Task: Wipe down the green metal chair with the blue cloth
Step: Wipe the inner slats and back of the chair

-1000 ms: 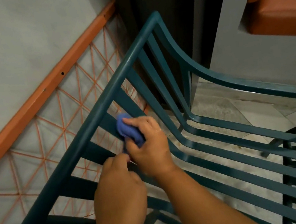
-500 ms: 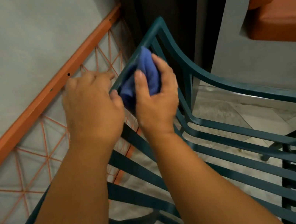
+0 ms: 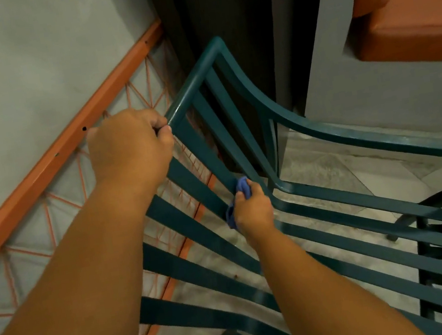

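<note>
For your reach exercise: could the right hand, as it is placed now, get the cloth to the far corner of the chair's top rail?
Probably yes. The right hand holds the blue cloth low on a back slat, and nothing blocks the way up to the top rail corner. The left hand grips the rail lower down.

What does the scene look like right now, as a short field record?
left hand: gripping the top rail of the chair
right hand: holding the cloth, pressed on a back slat low down, near the seat bend
chair: slatted, beside an orange railing
floor: grey tiles
</note>
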### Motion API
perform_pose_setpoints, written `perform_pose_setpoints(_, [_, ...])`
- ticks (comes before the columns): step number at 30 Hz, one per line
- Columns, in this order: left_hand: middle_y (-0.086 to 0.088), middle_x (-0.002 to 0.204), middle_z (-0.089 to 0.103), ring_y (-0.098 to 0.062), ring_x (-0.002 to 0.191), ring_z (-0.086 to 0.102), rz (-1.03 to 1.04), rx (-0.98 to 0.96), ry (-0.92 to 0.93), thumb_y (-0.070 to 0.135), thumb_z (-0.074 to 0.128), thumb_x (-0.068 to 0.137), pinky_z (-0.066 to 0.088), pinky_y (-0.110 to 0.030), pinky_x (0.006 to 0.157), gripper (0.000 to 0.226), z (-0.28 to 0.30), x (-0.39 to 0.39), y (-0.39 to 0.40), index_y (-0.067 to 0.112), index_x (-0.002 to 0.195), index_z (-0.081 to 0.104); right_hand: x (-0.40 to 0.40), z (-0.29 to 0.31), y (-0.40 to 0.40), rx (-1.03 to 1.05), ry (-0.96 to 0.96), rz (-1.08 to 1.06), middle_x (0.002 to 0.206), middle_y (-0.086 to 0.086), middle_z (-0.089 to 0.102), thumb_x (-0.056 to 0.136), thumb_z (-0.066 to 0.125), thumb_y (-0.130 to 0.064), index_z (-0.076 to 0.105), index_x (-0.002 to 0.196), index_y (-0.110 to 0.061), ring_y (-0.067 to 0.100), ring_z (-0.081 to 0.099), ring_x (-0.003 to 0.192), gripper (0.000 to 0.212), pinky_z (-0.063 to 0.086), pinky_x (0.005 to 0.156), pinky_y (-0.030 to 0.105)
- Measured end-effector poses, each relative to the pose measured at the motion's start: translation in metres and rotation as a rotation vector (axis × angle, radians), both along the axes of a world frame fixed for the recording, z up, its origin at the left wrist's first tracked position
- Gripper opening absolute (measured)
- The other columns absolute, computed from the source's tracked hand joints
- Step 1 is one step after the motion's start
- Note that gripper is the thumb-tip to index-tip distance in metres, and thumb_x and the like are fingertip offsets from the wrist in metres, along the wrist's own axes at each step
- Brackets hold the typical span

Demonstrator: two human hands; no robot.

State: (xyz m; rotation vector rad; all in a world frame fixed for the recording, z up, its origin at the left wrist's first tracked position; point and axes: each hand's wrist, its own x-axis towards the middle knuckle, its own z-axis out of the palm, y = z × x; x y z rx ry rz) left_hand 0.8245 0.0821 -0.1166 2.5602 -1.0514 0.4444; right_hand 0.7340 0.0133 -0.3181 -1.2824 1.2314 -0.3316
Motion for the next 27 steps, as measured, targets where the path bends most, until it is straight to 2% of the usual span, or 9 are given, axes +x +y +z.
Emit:
perform_pose_setpoints(3, [0.003,0.086,0.07,-0.023,0.082,0.059,0.022,0.008,-0.088,0.031,0.058,0.088,0.033,-0.041,0.083,0.016,-0.002,0.0,0.0,0.026,0.09,0.073,0.001,0.022,-0.021,-0.053,-0.099,-0.088,0.129,0.008,0.054,0.096,0.05,-0.035,0.046,0.134,-0.027,0.024,0.055,0.112,0.04,0.049,0.095,0.043])
perform_pose_setpoints(7, [0.0,0.082,0.066,-0.025,0.075,0.052,0.106,0.054,-0.194,0.029,0.055,0.089,0.027,-0.041,0.079,0.018,-0.007,-0.006,-0.007,0.024,0.087,0.071,0.038,0.086,-0.034,-0.377,-0.38,-0.107,0.118,-0.004,0.039,0.095,0.044,-0.041,0.035,0.141,-0.036,0.006,0.05,0.092,0.047,0.043,0.072,0.015])
perform_pose_setpoints(10, [-0.008,0.075,0.062,-0.029,0.067,0.047,0.198,0.147,-0.266,0.031,0.052,0.091,0.028,-0.044,0.08,0.024,-0.012,-0.011,-0.017,0.016,0.089,0.07,0.062,0.098,-0.026,-0.652,-0.389,0.049,0.126,0.003,0.037,0.096,0.041,-0.039,0.031,0.144,-0.039,0.014,0.039,0.105,0.049,0.039,0.088,0.029])
perform_pose_setpoints(12, [-0.011,0.072,0.058,-0.027,0.065,0.036,0.236,0.178,-0.301,0.031,0.051,0.092,0.027,-0.043,0.076,0.027,-0.017,-0.015,-0.021,0.011,0.09,0.069,0.066,0.075,-0.022,-0.625,-0.277,0.007,0.131,0.005,0.035,0.097,0.042,-0.036,0.03,0.143,-0.043,0.018,0.035,0.108,0.049,0.039,0.089,0.039])
perform_pose_setpoints(15, [-0.01,0.069,0.051,-0.026,0.066,0.032,0.259,0.17,-0.313,0.025,0.052,0.093,0.021,-0.038,0.069,0.025,-0.022,-0.019,-0.023,0.006,0.092,0.067,0.052,0.031,-0.027,-0.291,-0.192,-0.096,0.129,0.004,0.034,0.098,0.044,-0.027,0.033,0.141,-0.046,0.024,0.045,0.113,0.048,0.046,0.088,0.036])
perform_pose_setpoints(17, [-0.007,0.068,0.044,-0.026,0.067,0.031,0.259,0.146,-0.311,0.022,0.052,0.092,0.02,-0.038,0.068,0.022,-0.024,-0.019,-0.024,0.005,0.091,0.067,0.038,0.009,-0.04,-0.076,-0.073,-0.07,0.132,0.005,0.037,0.099,0.042,-0.022,0.034,0.142,-0.04,0.026,0.05,0.114,0.047,0.046,0.089,0.032])
perform_pose_setpoints(20, [-0.006,0.068,0.043,-0.027,0.066,0.034,0.274,0.119,-0.339,0.024,0.055,0.089,0.019,-0.038,0.068,0.022,-0.026,-0.018,-0.025,0.005,0.089,0.066,0.021,-0.003,-0.064,0.149,0.052,-0.123,0.132,0.011,0.051,0.1,0.041,-0.022,0.043,0.137,-0.026,0.028,0.054,0.115,0.037,0.046,0.097,0.039])
perform_pose_setpoints(24, [-0.017,0.086,0.052,-0.036,0.081,0.046,0.327,0.149,-0.327,0.038,0.067,0.078,0.03,-0.043,0.071,0.041,-0.035,-0.026,-0.031,0.003,0.093,0.053,0.025,0.02,-0.068,0.004,-0.222,-0.301,0.131,0.006,0.05,0.097,0.047,-0.03,0.041,0.137,-0.032,0.021,0.055,0.112,0.039,0.051,0.088,0.034])
perform_pose_setpoints(27, [-0.026,0.1,0.047,-0.039,0.093,0.043,0.339,0.208,-0.31,0.047,0.07,0.069,0.036,-0.054,0.086,0.063,-0.051,-0.037,-0.038,0.005,0.103,0.04,0.041,0.043,-0.036,-0.356,-0.405,-0.044,0.129,-0.002,0.038,0.094,0.051,-0.034,0.035,0.139,-0.04,0.012,0.051,0.107,0.049,0.047,0.08,0.02])
